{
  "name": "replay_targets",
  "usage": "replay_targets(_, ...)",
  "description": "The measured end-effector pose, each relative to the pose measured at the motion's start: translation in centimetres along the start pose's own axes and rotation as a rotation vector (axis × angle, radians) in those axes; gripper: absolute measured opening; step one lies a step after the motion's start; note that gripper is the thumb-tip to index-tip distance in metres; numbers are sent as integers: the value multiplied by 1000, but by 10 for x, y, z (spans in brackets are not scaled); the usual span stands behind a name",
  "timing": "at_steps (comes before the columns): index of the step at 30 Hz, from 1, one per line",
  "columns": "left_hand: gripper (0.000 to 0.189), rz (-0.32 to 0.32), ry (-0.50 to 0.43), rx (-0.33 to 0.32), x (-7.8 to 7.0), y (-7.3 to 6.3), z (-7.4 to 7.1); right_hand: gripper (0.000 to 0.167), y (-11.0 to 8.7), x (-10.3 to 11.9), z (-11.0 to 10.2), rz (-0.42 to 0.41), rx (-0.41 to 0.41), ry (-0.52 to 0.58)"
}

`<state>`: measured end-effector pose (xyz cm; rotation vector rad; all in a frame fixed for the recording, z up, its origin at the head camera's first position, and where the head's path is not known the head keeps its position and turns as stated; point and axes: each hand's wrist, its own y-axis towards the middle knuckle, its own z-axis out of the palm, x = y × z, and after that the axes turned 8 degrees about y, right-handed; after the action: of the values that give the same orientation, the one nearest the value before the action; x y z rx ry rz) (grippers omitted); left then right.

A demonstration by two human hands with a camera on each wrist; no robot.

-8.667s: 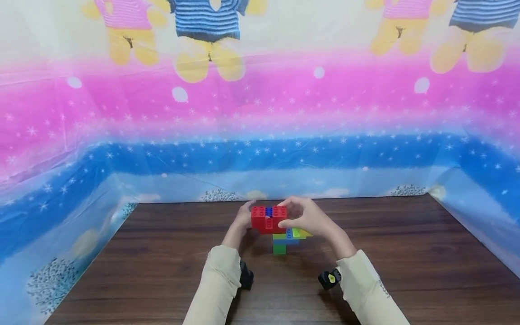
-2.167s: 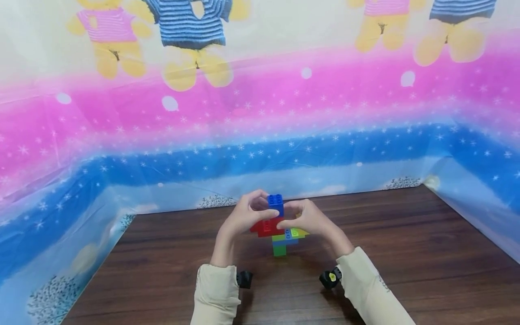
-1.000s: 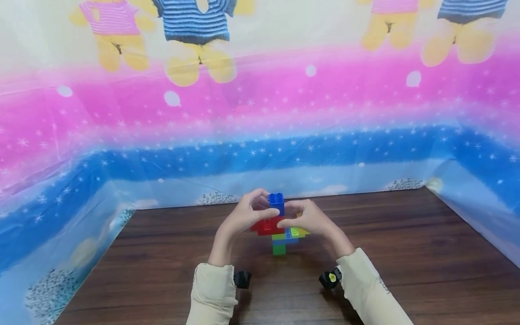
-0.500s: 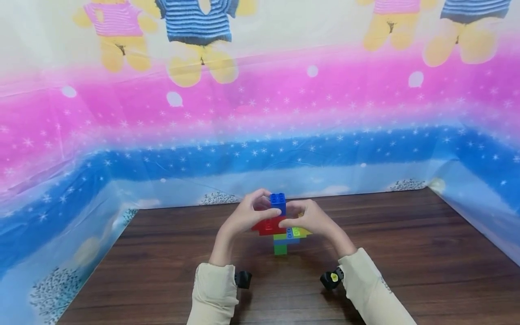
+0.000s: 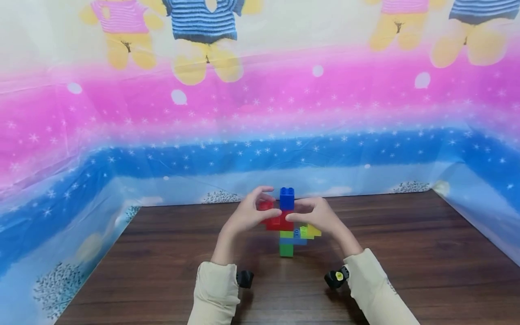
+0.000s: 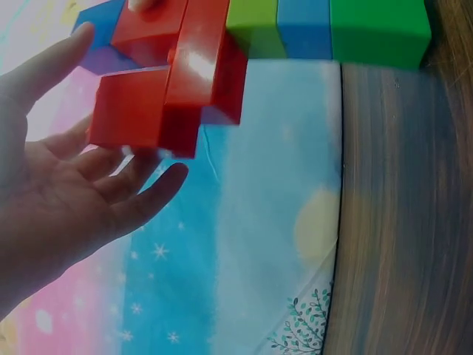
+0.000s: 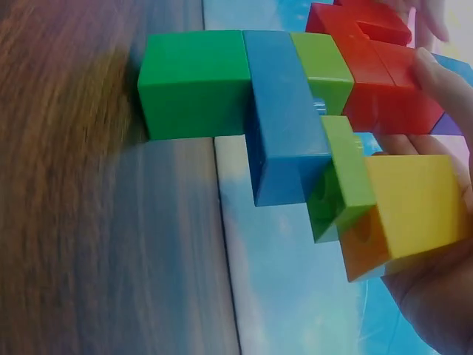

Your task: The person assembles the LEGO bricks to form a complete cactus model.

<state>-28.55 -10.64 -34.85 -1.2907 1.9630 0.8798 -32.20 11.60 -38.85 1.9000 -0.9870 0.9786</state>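
Note:
A toy-brick model stands upright on the table. Its base is a green brick (image 5: 286, 250), with a long blue brick (image 5: 293, 241) and a lime brick (image 5: 286, 234) above. Red bricks (image 5: 280, 226) follow, topped by a dark blue brick (image 5: 287, 199). A yellow brick (image 7: 417, 203) juts out on the right. My right hand (image 5: 321, 215) pinches the red brick under the dark blue one, thumb in front. Beside the model's left side, my left hand (image 5: 243, 216) spreads its fingers around a protruding red brick (image 6: 131, 109), seemingly without gripping; its thumb is apart from the dark blue brick.
The dark wooden table (image 5: 162, 271) reaches back to a printed cloth backdrop (image 5: 260, 104). Black wrist cameras sit below the left cuff (image 5: 245, 279) and the right cuff (image 5: 335, 277).
The dark blue brick was added on top after the first frame. Since half a second ago, my left thumb and fingers have come away from it. My right hand keeps its pinch.

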Motion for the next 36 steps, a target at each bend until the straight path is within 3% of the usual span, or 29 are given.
replay_targets(8, 64, 40, 2, 76, 0, 3, 2, 39, -1, 2, -8, -14, -2, 11)
replay_targets(13, 69, 15, -17, 80, -1, 3, 5, 38, -2, 3, -12, 21, -1, 55)
replay_targets(21, 76, 70, -47, 107, 2, 3, 7, 43, -2, 4, -20, 96, -11, 110)
replay_targets(36, 75, 171, -28, 102, 6, 6, 9, 43, -1, 5, -25, 116, -24, 130)
